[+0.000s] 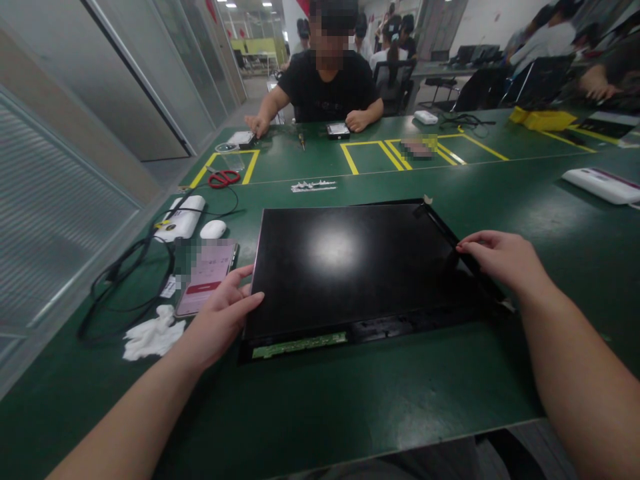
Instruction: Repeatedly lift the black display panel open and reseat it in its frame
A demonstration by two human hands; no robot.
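Note:
A black LCD screen panel (380,273) lies in front of me, reflecting a bright round glare. Along its near edge runs a thin green circuit board (300,345). Under the panel, a black frame (440,223) shows along the right side, with more of it at the front. My left hand (225,317) grips the panel's left edge, thumb on top and fingers below. At the right side, the thumb and forefinger of my right hand (505,260) pinch the edge of the black frame; the exact contact is partly hidden.
Left of the panel lie a phone (207,277), crumpled tissue (154,333), a white mouse (213,230), a white power strip (181,219) and black cables (127,257). Red-handled scissors (224,179) and white strips (313,186) lie beyond. Opposite sits a person (330,87) with two hard drives.

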